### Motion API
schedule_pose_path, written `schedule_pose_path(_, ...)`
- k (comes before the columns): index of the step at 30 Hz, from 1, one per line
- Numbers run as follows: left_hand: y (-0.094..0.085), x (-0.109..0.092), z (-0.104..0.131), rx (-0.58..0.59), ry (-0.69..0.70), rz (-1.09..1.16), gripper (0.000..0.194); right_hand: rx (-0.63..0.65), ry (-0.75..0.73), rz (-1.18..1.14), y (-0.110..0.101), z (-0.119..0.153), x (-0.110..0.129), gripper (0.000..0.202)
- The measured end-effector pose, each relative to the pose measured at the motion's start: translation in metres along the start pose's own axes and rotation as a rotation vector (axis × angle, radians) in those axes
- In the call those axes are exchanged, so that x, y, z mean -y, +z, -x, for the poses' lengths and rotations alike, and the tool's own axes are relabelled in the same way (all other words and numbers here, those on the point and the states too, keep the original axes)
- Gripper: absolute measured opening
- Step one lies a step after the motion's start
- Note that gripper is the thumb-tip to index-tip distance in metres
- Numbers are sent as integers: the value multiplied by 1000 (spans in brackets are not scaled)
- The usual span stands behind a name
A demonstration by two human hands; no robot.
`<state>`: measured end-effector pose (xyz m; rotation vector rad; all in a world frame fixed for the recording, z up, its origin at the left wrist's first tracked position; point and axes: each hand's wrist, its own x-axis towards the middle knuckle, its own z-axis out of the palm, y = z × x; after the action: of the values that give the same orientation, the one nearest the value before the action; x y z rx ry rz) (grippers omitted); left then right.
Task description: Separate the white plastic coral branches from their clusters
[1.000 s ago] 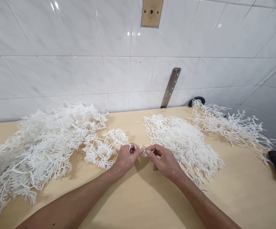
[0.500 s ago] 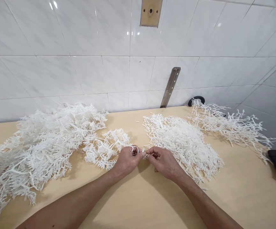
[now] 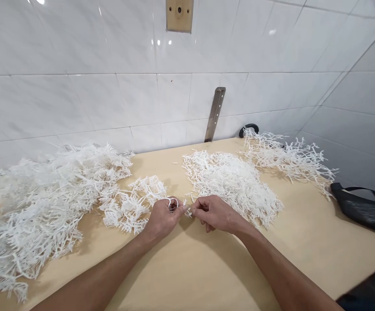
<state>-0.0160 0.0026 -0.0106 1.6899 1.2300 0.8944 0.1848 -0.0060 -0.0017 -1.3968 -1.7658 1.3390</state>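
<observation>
My left hand (image 3: pixel 164 219) is closed in a pinch on a thin white branching plastic sprue (image 3: pixel 173 200), whose curved stem loops over the fingers. Facing it, my right hand (image 3: pixel 218 214) pinches at the small branch tips (image 3: pixel 189 212) of the same sprue, thumb and forefinger together. Just left of my left hand lies a small tangled cluster of white sprues (image 3: pixel 130 207). Beyond my right hand spreads a heap of short, loose white plastic pieces (image 3: pixel 232 181). What exactly sits between the right fingertips is too small to make out.
A large pile of white branching sprues (image 3: pixel 54 194) covers the left of the wooden table (image 3: pixel 187 268). Barer branched sprues (image 3: pixel 291 155) lie back right, by a black ring-shaped object (image 3: pixel 250 128). A black bag (image 3: pixel 362 207) rests at the right edge. A metal bracket (image 3: pixel 215 114) stands against the tiled wall.
The view has turned to the right, so more of the black bag shows. My right hand has drawn slightly away from the left, widening the gap between the fingertips.
</observation>
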Motion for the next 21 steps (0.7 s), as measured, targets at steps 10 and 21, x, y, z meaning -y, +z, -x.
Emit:
schedule_pose_path(10, 0, 3, -1, -33, 48, -12, 32, -41, 6, 51, 3, -3, 1, 10)
schedule_pose_path(21, -8, -3, -5, -53, -116, 199, 40, -55, -76, -121, 5, -6, -6, 24)
